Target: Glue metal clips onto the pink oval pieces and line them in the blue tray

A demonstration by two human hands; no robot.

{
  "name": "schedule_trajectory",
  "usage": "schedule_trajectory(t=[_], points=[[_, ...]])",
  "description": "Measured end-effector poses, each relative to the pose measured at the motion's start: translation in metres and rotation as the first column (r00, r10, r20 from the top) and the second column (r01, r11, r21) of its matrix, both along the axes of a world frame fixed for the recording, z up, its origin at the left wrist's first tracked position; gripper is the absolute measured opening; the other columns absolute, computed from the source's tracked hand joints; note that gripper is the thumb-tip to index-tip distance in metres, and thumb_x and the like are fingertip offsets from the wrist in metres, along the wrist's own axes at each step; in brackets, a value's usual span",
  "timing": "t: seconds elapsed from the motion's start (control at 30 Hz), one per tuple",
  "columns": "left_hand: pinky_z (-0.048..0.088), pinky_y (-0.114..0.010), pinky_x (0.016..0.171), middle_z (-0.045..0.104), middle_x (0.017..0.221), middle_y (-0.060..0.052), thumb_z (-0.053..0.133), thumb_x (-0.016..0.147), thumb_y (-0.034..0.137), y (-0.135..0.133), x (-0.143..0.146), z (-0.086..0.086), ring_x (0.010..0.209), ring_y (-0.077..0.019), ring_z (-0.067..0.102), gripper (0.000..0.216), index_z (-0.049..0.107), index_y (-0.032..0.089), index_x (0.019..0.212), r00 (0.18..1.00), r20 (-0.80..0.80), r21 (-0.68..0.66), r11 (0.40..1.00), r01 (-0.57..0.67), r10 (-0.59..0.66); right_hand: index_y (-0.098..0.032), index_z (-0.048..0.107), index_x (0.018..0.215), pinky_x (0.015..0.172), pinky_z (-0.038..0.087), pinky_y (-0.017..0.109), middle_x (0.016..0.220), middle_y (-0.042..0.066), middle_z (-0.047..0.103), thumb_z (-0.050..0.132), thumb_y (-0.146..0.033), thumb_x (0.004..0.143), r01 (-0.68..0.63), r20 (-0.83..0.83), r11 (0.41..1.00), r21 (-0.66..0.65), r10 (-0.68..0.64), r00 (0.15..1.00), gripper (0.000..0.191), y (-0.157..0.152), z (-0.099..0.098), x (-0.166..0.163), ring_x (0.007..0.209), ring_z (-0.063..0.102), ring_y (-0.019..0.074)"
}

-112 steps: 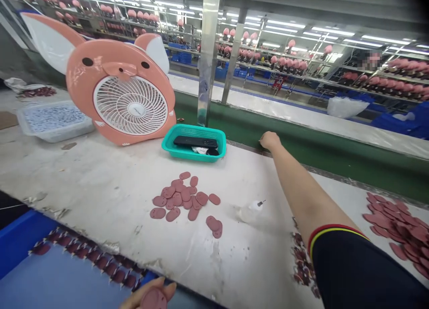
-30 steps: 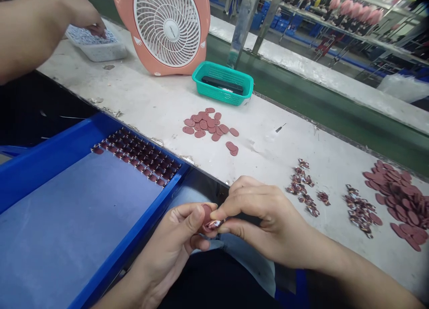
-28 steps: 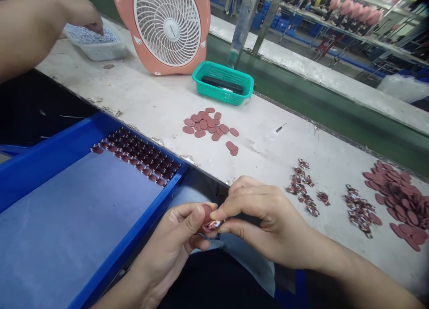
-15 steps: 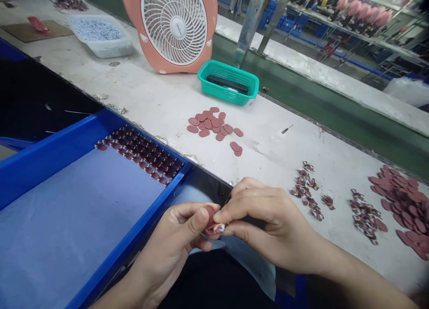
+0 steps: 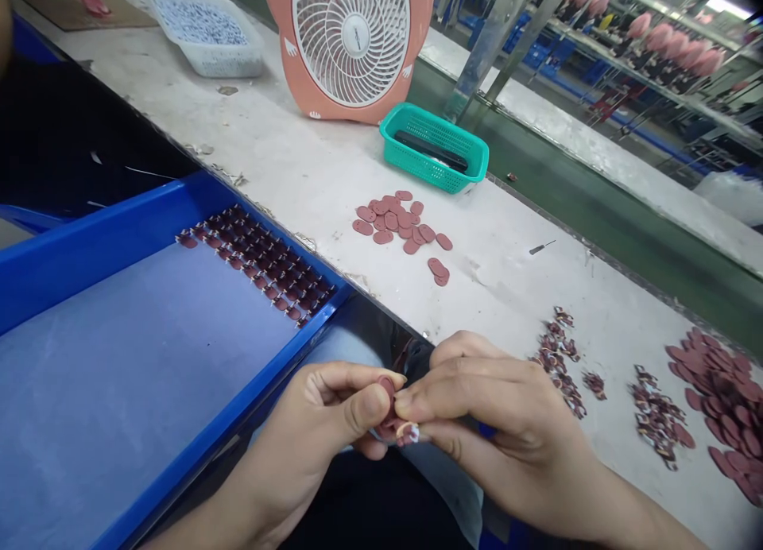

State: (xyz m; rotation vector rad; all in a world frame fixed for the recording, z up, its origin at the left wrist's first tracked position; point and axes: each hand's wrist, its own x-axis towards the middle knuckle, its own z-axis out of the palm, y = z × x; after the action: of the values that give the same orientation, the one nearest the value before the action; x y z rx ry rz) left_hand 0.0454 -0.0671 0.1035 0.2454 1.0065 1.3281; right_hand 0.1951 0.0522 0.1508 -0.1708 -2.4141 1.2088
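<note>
Between my two hands is a small reddish-brown oval piece point(image 5: 387, 386) with a pale, whitish bit at its lower end. My left hand point(image 5: 334, 415) pinches the oval between thumb and fingers. From the other side my right hand point(image 5: 482, 411) closes thumb and forefinger on its right edge, beside the pale bit; the fingertips hide part of the piece. Loose brown ovals point(image 5: 393, 220) lie on the table beyond the hands. To the right are small dark folded parts point(image 5: 560, 359), another cluster of them point(image 5: 656, 415), and a large heap of ovals point(image 5: 718, 399).
A blue tray point(image 5: 179, 486) at the left holds rows of assembled brown pieces point(image 5: 262, 264). On the white table point(image 5: 310, 168) stand an orange fan point(image 5: 358, 41), a green basket point(image 5: 435, 164) with a black object, and a white tub point(image 5: 206, 37). A thin tool point(image 5: 540, 249) lies farther right.
The view has shifted, so the table's things sit differently in the picture. Both hands keep their pinch on the oval piece, and its pale end shows slightly more.
</note>
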Motion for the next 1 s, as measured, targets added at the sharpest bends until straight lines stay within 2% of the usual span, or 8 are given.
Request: schedule_trajectory(t=[0.23, 0.47, 0.6, 0.7, 0.83, 1.0], points=[[0.048, -0.015, 0.053, 0.071, 0.066, -0.002, 0.084, 0.071, 0.048, -0.002, -0.003, -0.005, 0.058, -0.0091, 0.058, 0.028, 0.081, 0.020, 0.072, 1.000, 0.016, -0.012, 1.000, 0.006, -0.006, -0.014, 0.069, 0.101, 0.080, 0.052, 0.033, 0.083, 0.003, 0.076, 0.068, -0.005, 0.090, 0.023, 0.020, 1.000, -0.018, -0.022, 1.000, 0.015, 0.001, -0.003, -0.004, 0.072, 0.068, 0.0128], [0.053, -0.014, 0.049, 0.067, 0.067, -0.002, 0.083, 0.070, 0.051, -0.001, -0.009, -0.012, 0.059, -0.0092, 0.058, 0.035, 0.079, 0.016, 0.070, 0.991, 0.116, -0.028, 0.997, 0.076, -0.072, -0.019, 0.069, 0.111, 0.083, 0.050, 0.032, 0.087, 0.000, 0.076, 0.071, -0.006, 0.087, -0.012, 0.091, 0.999, -0.038, 0.015, 0.996, 0.027, 0.002, 0.005, -0.006, 0.076, 0.067, 0.0127], [0.053, -0.013, 0.045, 0.067, 0.065, 0.000, 0.086, 0.067, 0.048, -0.001, -0.010, -0.013, 0.056, -0.0086, 0.061, 0.033, 0.080, 0.017, 0.076, 0.974, 0.224, -0.056, 0.997, 0.050, -0.036, -0.016, 0.066, 0.121, 0.085, 0.049, 0.030, 0.098, 0.003, 0.074, 0.079, -0.015, 0.082, 0.069, 0.056, 0.998, 0.000, -0.069, 0.996, 0.042, 0.000, 0.006, -0.004, 0.088, 0.065, 0.0148], [0.053, -0.012, 0.043, 0.072, 0.070, -0.001, 0.090, 0.063, 0.042, 0.000, -0.013, -0.013, 0.057, -0.0087, 0.066, 0.030, 0.080, 0.018, 0.078, 0.952, 0.305, -0.110, 0.993, 0.042, -0.006, -0.015, 0.068, 0.116, 0.084, 0.050, 0.026, 0.099, 0.003, 0.073, 0.077, -0.018, 0.084, 0.175, 0.036, 0.984, -0.027, -0.174, 0.984, 0.033, -0.003, 0.001, -0.003, 0.089, 0.065, 0.0130], [0.053, -0.012, 0.039, 0.073, 0.066, 0.000, 0.095, 0.054, 0.035, 0.001, -0.016, -0.015, 0.052, -0.0088, 0.067, 0.030, 0.079, 0.017, 0.073, 0.928, 0.371, -0.180, 0.983, 0.040, 0.031, -0.017, 0.071, 0.113, 0.082, 0.049, 0.025, 0.094, 0.001, 0.072, 0.073, -0.018, 0.089, 0.217, 0.044, 0.972, -0.086, -0.214, 0.976, 0.024, -0.007, -0.009, -0.004, 0.086, 0.064, 0.0110], [0.056, -0.013, 0.041, 0.074, 0.067, -0.001, 0.091, 0.059, 0.040, 0.001, -0.015, -0.022, 0.055, -0.0095, 0.069, 0.030, 0.078, 0.016, 0.072, 0.905, 0.425, -0.129, 0.991, 0.045, 0.014, -0.020, 0.072, 0.111, 0.079, 0.048, 0.026, 0.086, 0.000, 0.069, 0.075, -0.022, 0.088, 0.239, 0.064, 0.961, -0.142, -0.232, 0.971, 0.023, -0.014, -0.013, -0.007, 0.082, 0.063, 0.0116]])
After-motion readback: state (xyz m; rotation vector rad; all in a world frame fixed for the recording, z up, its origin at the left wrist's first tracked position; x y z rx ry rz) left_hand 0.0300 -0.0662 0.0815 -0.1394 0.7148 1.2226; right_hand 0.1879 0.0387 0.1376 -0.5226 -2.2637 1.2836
